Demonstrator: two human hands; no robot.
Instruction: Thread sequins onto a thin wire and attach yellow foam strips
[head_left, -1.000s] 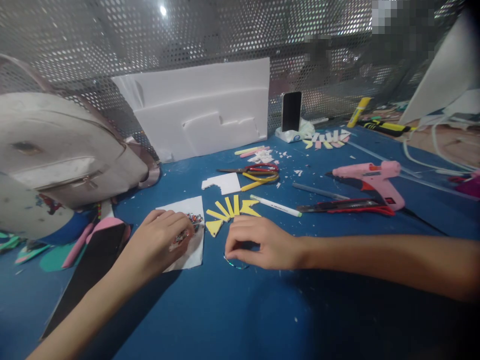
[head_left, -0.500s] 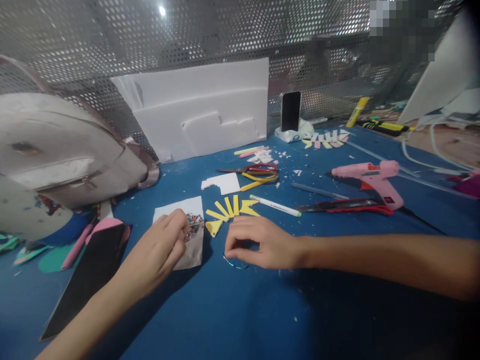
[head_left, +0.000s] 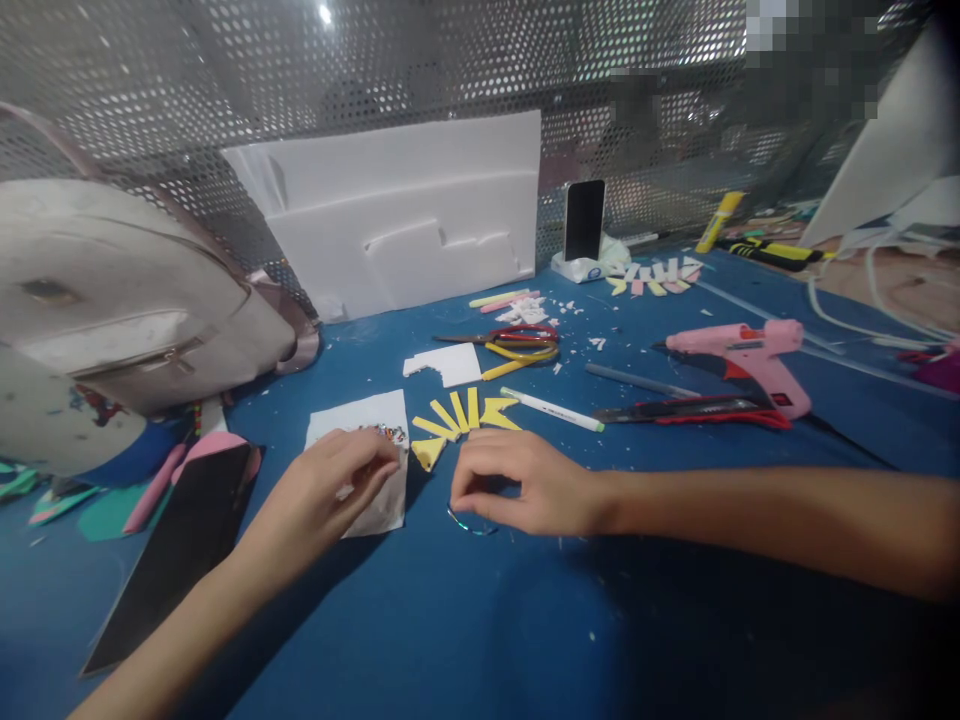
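In the head view, a shiny strand (head_left: 472,529) is pinched between the right hand's (head_left: 529,482) thumb and fingers, presumably so that it is steadied, its rest curving below. Beads (head_left: 393,433) are gathered on paper (head_left: 386,505), probably against scattering; above them the left hand (head_left: 326,485) is held, fingertips drawn together, though whether anything is gripped cannot be told. The blue table (head_left: 405,630) is littered with scraps (head_left: 525,309) and backed by perforated metal (head_left: 450,60).

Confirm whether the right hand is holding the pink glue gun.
No, the right hand pinches a thin shiny strand, while the pink glue gun lies apart on the blue table.
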